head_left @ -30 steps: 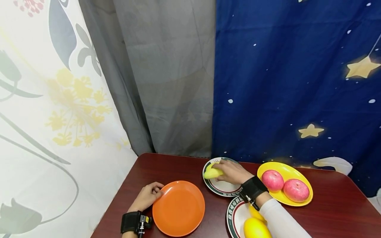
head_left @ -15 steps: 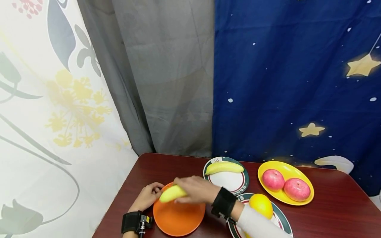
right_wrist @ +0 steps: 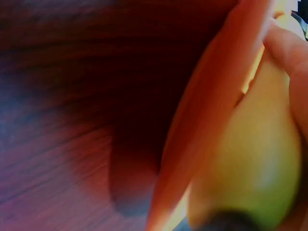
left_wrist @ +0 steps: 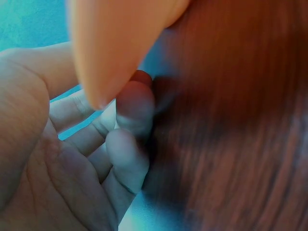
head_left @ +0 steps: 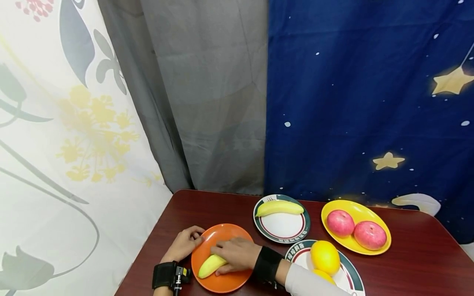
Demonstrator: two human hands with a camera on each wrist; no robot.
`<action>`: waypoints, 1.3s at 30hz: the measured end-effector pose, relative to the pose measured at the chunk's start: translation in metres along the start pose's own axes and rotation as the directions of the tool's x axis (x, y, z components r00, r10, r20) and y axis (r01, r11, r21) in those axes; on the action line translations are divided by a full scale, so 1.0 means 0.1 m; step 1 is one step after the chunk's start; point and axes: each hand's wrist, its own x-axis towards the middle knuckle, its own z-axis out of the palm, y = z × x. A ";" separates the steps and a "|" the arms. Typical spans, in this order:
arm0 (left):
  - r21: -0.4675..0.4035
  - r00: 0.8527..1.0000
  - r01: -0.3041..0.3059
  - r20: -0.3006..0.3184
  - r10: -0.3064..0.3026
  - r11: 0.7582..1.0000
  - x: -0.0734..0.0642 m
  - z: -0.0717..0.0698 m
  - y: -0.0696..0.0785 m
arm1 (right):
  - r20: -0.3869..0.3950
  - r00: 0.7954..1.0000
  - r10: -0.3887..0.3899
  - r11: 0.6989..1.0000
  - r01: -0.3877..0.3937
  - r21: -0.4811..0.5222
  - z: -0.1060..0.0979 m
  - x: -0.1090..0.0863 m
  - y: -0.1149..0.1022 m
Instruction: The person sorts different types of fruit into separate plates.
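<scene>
My right hand (head_left: pixel 237 255) grips a yellow banana (head_left: pixel 211 266) over the orange plate (head_left: pixel 208 283), its green-tinged end pointing down-left. Fingers cover the other half of the banana. In the right wrist view, the banana (right_wrist: pixel 245 159) lies close against the plate's rim (right_wrist: pixel 207 115). At the plate's left rim, my left hand (head_left: pixel 183 244) holds the edge with curled fingers. In the left wrist view, the plate's edge (left_wrist: pixel 120 43) crosses in front of the thumb, and the curled fingers (left_wrist: pixel 127 154) of my left hand sit beside it, near the wood.
A second banana (head_left: pixel 279 208) lies on a green-rimmed white plate (head_left: pixel 285 230) at the back. Nearer stands a similar plate (head_left: pixel 346 279) with yellow fruits (head_left: pixel 325 257), partly under my right sleeve. A yellow oval plate (head_left: pixel 381 246) bears two pink apples (head_left: pixel 370 235). Curtains hang behind the table.
My right hand has lifted one banana from the back plate and carried it left and toward me, down to the orange plate. The left hand stays at the rim.
</scene>
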 end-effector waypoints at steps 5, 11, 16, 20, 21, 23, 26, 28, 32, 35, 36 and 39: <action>-0.002 1.000 0.006 0.002 -0.006 1.000 -0.01 0.01 -0.03 | -0.033 0.999 -0.003 0.994 0.000 -0.113 0.03 -0.02 -0.01; -0.009 1.000 0.017 0.007 -0.017 1.000 -0.02 0.02 -0.06 | -0.020 1.000 0.020 0.996 -0.022 -0.090 -0.12 -0.05 0.01; -0.004 1.000 0.024 0.001 -0.024 1.000 -0.02 0.01 -0.06 | -0.122 0.979 0.164 0.986 -0.159 0.046 -0.53 -0.15 0.28; -0.007 0.999 0.040 -0.001 -0.040 0.999 -0.02 0.02 -0.03 | -0.215 0.933 0.289 0.956 -0.272 0.105 -0.76 -0.36 0.72; -0.005 0.999 0.041 0.001 -0.041 0.999 -0.02 0.02 -0.03 | -0.225 0.920 0.322 0.946 -0.302 0.118 -0.78 -0.42 0.84; -0.006 0.999 0.037 0.006 -0.037 0.999 -0.03 0.03 -0.02 | -0.238 0.893 0.383 0.923 -0.358 0.140 -0.76 -0.56 1.07; -0.005 1.000 0.030 0.007 -0.030 1.000 -0.03 0.03 -0.02 | -0.232 0.863 0.450 0.893 -0.429 0.137 -0.62 -0.76 1.35; 0.001 1.000 0.030 0.002 -0.030 1.000 -0.03 0.02 -0.01 | -0.196 0.851 0.488 0.872 -0.470 0.133 -0.49 -0.89 1.47; 0.013 0.999 0.032 -0.008 -0.032 0.999 -0.02 0.02 0.00 | -0.149 0.845 0.514 0.857 -0.497 0.137 -0.27 -1.06 1.60; 0.022 0.999 0.031 -0.017 -0.031 0.999 -0.01 0.02 0.01 | -0.189 0.841 0.507 0.861 -0.485 0.155 -0.19 -1.10 1.65; 0.021 0.999 0.031 -0.019 -0.031 0.999 -0.01 0.02 0.01 | -0.208 0.837 0.506 0.862 -0.481 0.159 -0.17 -1.10 1.66; 0.013 0.999 0.027 -0.020 -0.027 1.000 -0.01 0.02 0.02 | -0.225 0.832 0.507 0.861 -0.480 0.167 -0.16 -1.10 1.67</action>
